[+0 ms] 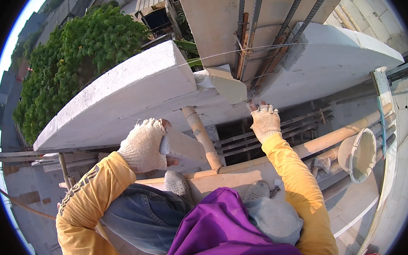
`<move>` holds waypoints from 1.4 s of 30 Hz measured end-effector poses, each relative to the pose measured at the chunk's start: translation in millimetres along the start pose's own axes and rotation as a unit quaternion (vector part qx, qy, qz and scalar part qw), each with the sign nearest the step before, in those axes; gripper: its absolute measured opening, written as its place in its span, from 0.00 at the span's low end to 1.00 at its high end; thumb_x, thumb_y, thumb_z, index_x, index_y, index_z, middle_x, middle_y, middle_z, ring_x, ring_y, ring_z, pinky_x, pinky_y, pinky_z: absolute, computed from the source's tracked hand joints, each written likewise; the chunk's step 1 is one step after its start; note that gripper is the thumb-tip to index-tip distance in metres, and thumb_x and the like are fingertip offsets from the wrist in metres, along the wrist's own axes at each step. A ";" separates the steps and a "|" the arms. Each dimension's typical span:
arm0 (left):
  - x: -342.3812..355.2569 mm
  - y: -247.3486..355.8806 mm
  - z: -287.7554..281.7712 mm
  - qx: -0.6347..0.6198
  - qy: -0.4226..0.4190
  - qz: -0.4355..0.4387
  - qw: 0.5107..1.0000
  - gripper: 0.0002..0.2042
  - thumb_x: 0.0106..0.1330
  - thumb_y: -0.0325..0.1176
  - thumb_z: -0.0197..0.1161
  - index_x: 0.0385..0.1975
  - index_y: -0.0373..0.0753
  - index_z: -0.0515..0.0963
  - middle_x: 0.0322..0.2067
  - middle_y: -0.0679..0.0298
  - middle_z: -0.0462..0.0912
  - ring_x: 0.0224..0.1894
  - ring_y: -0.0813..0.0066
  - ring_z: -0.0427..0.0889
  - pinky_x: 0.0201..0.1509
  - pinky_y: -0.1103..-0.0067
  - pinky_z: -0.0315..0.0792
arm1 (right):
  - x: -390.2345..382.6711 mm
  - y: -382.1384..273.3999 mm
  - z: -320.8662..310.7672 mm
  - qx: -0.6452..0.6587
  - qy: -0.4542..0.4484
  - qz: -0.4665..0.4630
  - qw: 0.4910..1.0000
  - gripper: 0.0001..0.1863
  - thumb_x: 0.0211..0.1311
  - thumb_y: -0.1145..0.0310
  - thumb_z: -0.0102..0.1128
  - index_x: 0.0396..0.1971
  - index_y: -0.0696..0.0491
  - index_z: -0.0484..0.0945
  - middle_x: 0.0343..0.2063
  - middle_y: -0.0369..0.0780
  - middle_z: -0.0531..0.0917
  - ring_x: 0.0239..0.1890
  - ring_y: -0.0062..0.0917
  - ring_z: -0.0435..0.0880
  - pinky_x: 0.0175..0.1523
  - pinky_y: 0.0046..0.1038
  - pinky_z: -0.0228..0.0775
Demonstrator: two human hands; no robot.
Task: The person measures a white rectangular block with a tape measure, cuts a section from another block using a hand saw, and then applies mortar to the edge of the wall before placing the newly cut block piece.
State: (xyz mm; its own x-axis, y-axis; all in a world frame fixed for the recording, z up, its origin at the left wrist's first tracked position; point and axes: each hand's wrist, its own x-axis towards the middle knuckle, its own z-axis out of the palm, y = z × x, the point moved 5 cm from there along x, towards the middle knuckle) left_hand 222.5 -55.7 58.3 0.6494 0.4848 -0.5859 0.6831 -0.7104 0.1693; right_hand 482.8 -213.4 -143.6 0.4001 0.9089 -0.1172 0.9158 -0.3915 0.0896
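Up on a scaffold, the left hand (pixel 143 145), in a knit fingerless glove, is closed around a white block (pixel 184 149), held at knee height just in front of the wall. The right hand (pixel 264 121), gloved the same way, is clear of the block and holds nothing; its fingers press flat on the wall's (pixel 122 95) near face, just beside a wedge-shaped piece (pixel 227 85) sitting in the gap between the two white wall sections. Behind that gap a concrete column (pixel 214 22) rises with bare rebar (pixel 259 38) and rusty ties running down into the joint. A thin string (pixel 203 59) stretches across the wall top. A bamboo pole (pixel 201 136) slants up between the hands, touching the wall, and crosses right beside the block. More bamboo (pixel 337 134) runs off to the right, with a mortar-stained bucket (pixel 359 154) resting on it. Both shoes (pixel 178 184) stand on a plank (pixel 238 173), over an open drop. Beyond the wall, a leafy green treetop (pixel 79 51) and rooftops lie far below.
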 end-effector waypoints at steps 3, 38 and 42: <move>3.4 0.9 -1.1 -0.007 -0.005 0.007 1.000 0.45 0.44 0.50 0.86 0.61 0.32 0.74 0.53 0.44 0.82 0.59 0.46 0.80 0.65 0.60 0.74 | -31.4 13.4 -10.1 0.036 -0.044 0.018 0.998 0.39 0.59 0.56 0.74 0.70 0.45 0.70 0.55 0.46 0.81 0.55 0.41 0.83 0.58 0.45 0.77; 5.7 6.3 -6.8 -0.002 0.021 0.055 0.998 0.45 0.42 0.46 0.88 0.60 0.32 0.74 0.50 0.43 0.82 0.57 0.43 0.81 0.62 0.58 0.75 | -40.2 -25.6 -63.5 0.071 0.012 -0.020 0.997 0.32 0.62 0.61 0.69 0.66 0.47 0.74 0.47 0.45 0.81 0.47 0.40 0.84 0.51 0.42 0.79; 5.6 6.0 -2.8 0.008 0.024 0.063 0.998 0.45 0.42 0.46 0.88 0.61 0.32 0.74 0.51 0.43 0.82 0.57 0.43 0.81 0.61 0.58 0.76 | -69.9 -8.8 -56.1 0.123 -0.044 -0.009 0.991 0.29 0.62 0.60 0.69 0.62 0.49 0.74 0.46 0.45 0.82 0.48 0.42 0.85 0.50 0.44 0.80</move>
State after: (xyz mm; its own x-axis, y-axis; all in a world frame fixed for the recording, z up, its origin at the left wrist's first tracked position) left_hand 231.1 -55.8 58.2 0.7455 0.4137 -0.5226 0.5892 -0.7756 0.2265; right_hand 444.8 -265.4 -80.8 0.3750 0.9046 -0.2028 0.8997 -0.4078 -0.1556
